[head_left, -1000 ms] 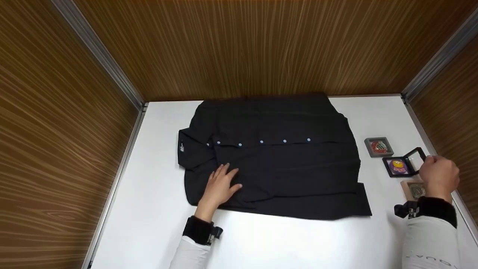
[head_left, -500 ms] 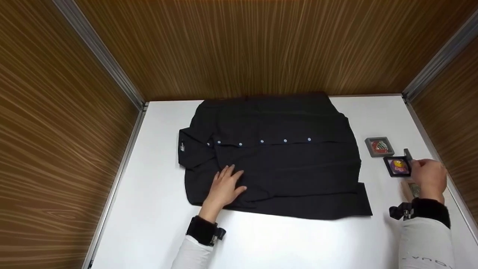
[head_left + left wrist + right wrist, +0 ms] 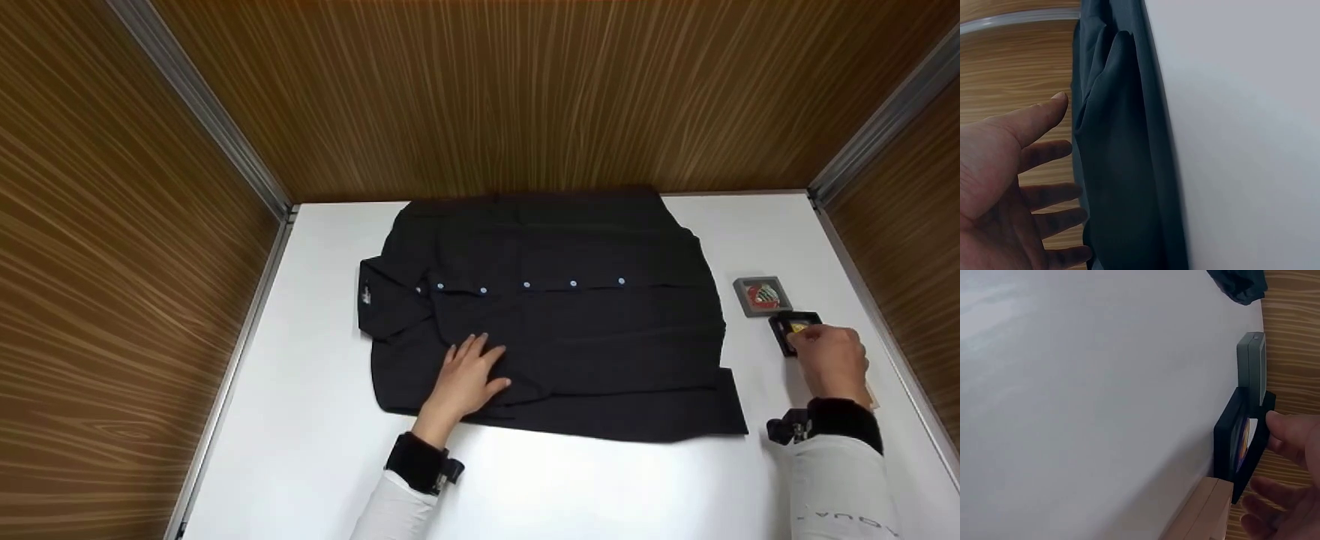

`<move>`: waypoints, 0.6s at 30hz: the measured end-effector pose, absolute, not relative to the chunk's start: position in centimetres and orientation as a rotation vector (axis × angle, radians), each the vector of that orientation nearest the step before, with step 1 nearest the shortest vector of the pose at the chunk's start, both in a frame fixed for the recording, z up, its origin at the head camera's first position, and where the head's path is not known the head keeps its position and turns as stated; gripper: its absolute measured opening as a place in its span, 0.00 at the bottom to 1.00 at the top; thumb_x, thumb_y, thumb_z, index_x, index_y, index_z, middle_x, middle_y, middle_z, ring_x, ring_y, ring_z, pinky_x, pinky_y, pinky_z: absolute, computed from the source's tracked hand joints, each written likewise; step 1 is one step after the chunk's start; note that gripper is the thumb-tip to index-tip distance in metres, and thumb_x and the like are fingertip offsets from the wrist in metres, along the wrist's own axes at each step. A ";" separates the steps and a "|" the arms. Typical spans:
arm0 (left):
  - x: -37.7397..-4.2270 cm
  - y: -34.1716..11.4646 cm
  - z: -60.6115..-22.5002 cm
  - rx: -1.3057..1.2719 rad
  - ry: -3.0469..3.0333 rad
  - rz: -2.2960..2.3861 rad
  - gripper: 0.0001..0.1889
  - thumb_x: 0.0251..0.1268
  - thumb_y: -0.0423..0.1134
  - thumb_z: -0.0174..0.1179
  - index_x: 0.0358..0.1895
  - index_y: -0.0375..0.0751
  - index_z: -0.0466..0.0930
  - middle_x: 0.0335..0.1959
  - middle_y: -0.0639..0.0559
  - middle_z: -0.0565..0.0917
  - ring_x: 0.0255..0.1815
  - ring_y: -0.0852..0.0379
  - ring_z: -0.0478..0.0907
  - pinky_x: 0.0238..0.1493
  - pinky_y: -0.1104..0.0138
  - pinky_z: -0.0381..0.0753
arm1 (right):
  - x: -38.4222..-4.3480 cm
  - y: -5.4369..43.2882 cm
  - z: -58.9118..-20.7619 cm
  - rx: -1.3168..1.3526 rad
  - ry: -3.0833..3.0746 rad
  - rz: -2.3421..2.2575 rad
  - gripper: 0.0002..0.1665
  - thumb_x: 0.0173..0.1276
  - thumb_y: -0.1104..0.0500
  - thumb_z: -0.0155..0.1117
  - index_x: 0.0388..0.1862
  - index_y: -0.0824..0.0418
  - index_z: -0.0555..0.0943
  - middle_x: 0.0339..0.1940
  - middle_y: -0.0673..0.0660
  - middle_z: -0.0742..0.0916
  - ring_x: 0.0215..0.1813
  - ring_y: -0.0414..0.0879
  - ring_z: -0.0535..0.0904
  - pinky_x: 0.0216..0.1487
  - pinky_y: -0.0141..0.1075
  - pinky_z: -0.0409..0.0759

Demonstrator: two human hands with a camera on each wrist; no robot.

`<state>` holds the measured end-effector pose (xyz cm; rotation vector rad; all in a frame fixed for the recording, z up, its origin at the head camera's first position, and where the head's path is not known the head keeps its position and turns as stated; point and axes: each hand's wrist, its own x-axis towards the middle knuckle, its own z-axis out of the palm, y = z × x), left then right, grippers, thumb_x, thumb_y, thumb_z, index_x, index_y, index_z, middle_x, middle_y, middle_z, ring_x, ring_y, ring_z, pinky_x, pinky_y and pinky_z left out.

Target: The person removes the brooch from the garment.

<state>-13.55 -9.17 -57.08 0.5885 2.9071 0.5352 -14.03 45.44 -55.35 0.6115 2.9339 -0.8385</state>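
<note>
A black short-sleeved shirt with pale buttons lies flat, its collar to the left. My left hand rests on its near side, fingers straight and spread; in the left wrist view the shirt's folds lie in front of the fingertips. At the right, my right hand pinches the lid of a small black display case by its edge. That lid is tilted low over the base, with a narrow gap between. A purple and yellow round piece shows inside.
Just behind the black case sits a grey display case with a red and green piece. A light wood-coloured case is mostly hidden under my right hand in the head view. Wood-grain walls enclose the white table.
My right hand has moved left, swinging the black case's lid from standing open down toward its base. My left hand has slid a little to the right over the shirt.
</note>
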 end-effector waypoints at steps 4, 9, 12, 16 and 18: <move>-13.5 -9.1 -57.0 0.588 2.913 0.530 0.29 0.65 0.55 0.63 0.66 0.46 0.75 0.71 0.38 0.66 0.73 0.39 0.59 0.68 0.41 0.58 | -14.0 45.5 -55.5 0.567 2.907 -0.831 0.23 0.74 0.52 0.54 0.50 0.73 0.78 0.49 0.78 0.78 0.46 0.70 0.72 0.36 0.48 0.68; -13.5 -9.2 -57.0 0.592 2.918 0.533 0.29 0.65 0.55 0.63 0.66 0.46 0.75 0.71 0.38 0.66 0.72 0.38 0.60 0.68 0.41 0.59 | -14.1 45.7 -55.6 0.553 2.899 -0.815 0.24 0.73 0.51 0.55 0.50 0.73 0.77 0.49 0.78 0.78 0.46 0.71 0.73 0.36 0.52 0.70; -13.5 -9.2 -57.1 0.590 2.919 0.539 0.29 0.65 0.55 0.63 0.66 0.46 0.75 0.71 0.38 0.66 0.72 0.38 0.60 0.68 0.40 0.59 | -14.2 45.7 -55.7 0.562 2.884 -0.818 0.26 0.73 0.50 0.56 0.52 0.74 0.76 0.51 0.78 0.78 0.49 0.72 0.72 0.41 0.57 0.68; -13.5 -9.2 -57.1 0.581 2.909 0.536 0.30 0.65 0.55 0.63 0.67 0.46 0.74 0.71 0.38 0.66 0.73 0.39 0.59 0.68 0.41 0.59 | -14.2 45.7 -55.8 0.579 2.876 -0.821 0.28 0.72 0.50 0.57 0.55 0.75 0.74 0.53 0.78 0.77 0.51 0.72 0.72 0.43 0.59 0.65; -13.5 -9.3 -57.1 0.579 2.907 0.536 0.30 0.65 0.55 0.63 0.67 0.46 0.74 0.71 0.38 0.66 0.73 0.39 0.59 0.68 0.41 0.59 | -14.3 45.6 -55.9 0.589 2.880 -0.819 0.29 0.72 0.51 0.58 0.56 0.75 0.73 0.53 0.79 0.76 0.51 0.72 0.71 0.43 0.59 0.64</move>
